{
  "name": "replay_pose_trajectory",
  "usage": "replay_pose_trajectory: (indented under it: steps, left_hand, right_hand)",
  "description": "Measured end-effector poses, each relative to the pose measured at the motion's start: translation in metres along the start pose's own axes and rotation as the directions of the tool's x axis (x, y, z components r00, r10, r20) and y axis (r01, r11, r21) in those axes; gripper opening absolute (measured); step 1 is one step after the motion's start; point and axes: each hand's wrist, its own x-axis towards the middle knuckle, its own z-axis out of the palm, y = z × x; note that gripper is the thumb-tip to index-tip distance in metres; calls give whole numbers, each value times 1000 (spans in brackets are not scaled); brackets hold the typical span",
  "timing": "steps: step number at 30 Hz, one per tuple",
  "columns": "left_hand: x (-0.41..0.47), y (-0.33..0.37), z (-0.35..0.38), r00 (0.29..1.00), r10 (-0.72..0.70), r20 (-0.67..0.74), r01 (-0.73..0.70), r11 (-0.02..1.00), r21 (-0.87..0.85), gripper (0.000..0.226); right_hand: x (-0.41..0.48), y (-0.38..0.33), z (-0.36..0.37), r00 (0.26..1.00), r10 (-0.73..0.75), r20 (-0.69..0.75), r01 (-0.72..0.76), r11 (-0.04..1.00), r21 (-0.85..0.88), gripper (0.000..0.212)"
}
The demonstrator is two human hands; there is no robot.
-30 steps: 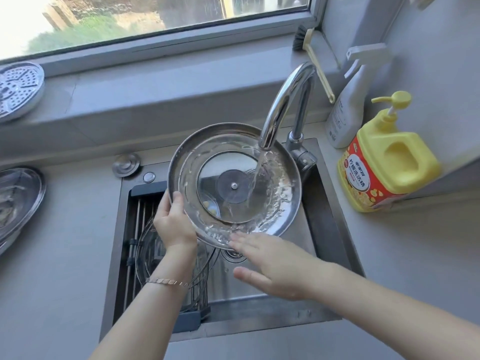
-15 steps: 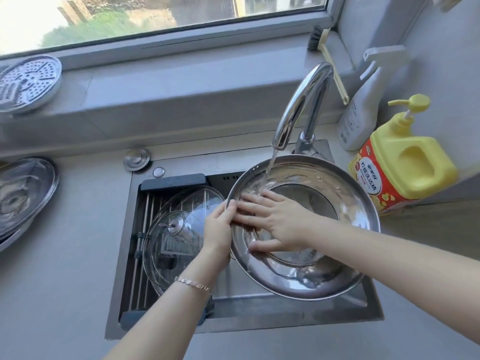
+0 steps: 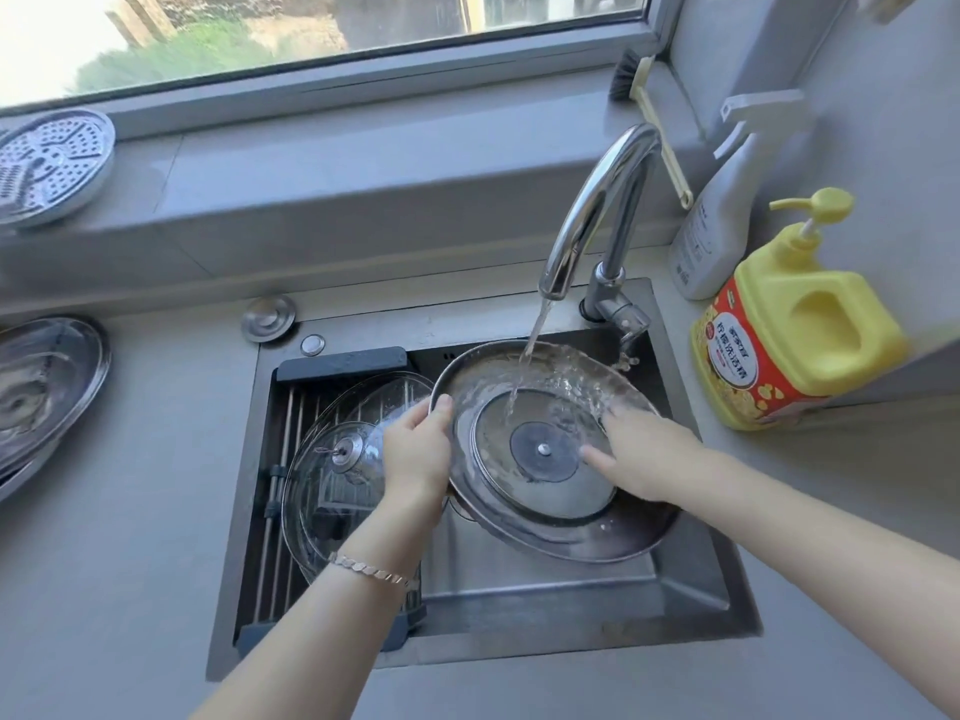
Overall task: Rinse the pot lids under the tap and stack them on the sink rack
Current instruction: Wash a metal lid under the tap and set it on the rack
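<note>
Well to the right of the right hand [image 3: 644, 454], the yellow pump bottle [image 3: 810, 324] carries a red label [image 3: 730, 356] with a white oval. The oval is printed in dark Chinese characters that seem to read 柠檬洗洁精. Farther from that hand, behind the pump bottle, the white spray bottle [image 3: 711, 236] bears dark print too small to read.

A red-labelled yellow plastic pump bottle [image 3: 795, 350] is standing at three o'clock on the grey countertop [image 3: 104, 589], a white spray bottle [image 3: 711, 236] just behind it. A round perforated metal plate [image 3: 52, 163] is lying on the grey windowsill [image 3: 363, 163] at ten o'clock, a black-bristled brush [image 3: 657, 124] leaning at one o'clock.
</note>
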Motion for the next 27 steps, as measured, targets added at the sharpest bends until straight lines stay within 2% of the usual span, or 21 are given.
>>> replay_pose_trajectory:
  steps: [2, 3, 6, 7, 8, 11, 13, 15, 17, 18, 19, 20, 21, 22, 23, 24, 25, 27]
  left_hand:
    - [0, -3, 4, 1000, -9, -6, 9, 999, 45, 24]
    - [1, -4, 5, 1000, -28, -1, 28, 998, 50, 24]
    - [6, -7, 7, 981, -193, 11, 192, 978, 83, 18]
    - [6, -9, 10, 965, -261, 27, 259, 964, 63, 11]
    - [7, -12, 12, 945, -322, 48, 321, 946, 38, 16]
    - [7, -22, 22, 905, -405, 131, 410, 912, -16, 31]
    - [2, -23, 31, 874, -447, 193, 456, 890, -4, 32]
    - [-3, -18, 37, 834, -481, 270, 500, 866, 0, 29]
    - [-8, -11, 39, 785, -518, 339, 505, 853, 134, 32]
    - [-11, -10, 37, 778, -524, 348, 444, 849, 285, 38]
    - [-12, -9, 34, 814, -484, 321, 313, 832, 458, 45]
    - [-10, -11, 30, 895, -344, 284, 102, 777, 621, 51]
    - [-5, -14, 26, 950, -112, 291, -142, 677, 722, 53]
    - [-3, -16, 24, 923, 99, 371, -347, 627, 697, 53]
    - [-4, -16, 21, 853, 205, 481, -489, 636, 597, 56]
    - [-7, -18, 20, 783, 241, 574, -554, 689, 467, 61]
    - [-11, -20, 21, 738, 245, 629, -545, 765, 343, 63]
    - [-19, -23, 22, 708, 282, 647, -483, 862, 154, 52]
  right_hand:
    - [-21, -8, 1, 996, -38, 82, 44, 996, -72, 42]
    - [-31, -12, 1, 991, -78, 107, 84, 995, -52, 43]
    - [-51, -17, -2, 971, -231, 69, 209, 950, 232, 58]
    - [-56, -19, -4, 957, -287, 34, 262, 911, 320, 57]
    - [-59, -21, -7, 944, -329, -2, 307, 882, 356, 53]
    - [-60, -23, -8, 914, -377, -148, 402, 890, 217, 41]
    - [-57, -20, -5, 886, -332, -323, 398, 903, 162, 37]
    - [-55, -14, -2, 819, -251, -516, 401, 894, 202, 40]
    - [-52, -6, -7, 787, -190, -587, 399, 882, 249, 41]
    - [-51, -2, -12, 786, -183, -591, 399, 880, 257, 41]
    - [-49, 2, -18, 793, -184, -581, 402, 874, 271, 41]
    - [-48, 5, -25, 806, -192, -560, 408, 866, 290, 42]
    - [-46, 8, -33, 824, -200, -530, 412, 854, 317, 44]
    - [-44, 11, -40, 840, -210, -500, 415, 842, 344, 45]
    - [-42, 12, -47, 856, -213, -471, 411, 834, 369, 47]
    - [-39, 12, -53, 867, -213, -451, 404, 830, 384, 48]
    - [-35, 12, -59, 869, -217, -444, 406, 827, 390, 50]
    - [-28, 8, -72, 859, -238, -454, 428, 820, 381, 51]
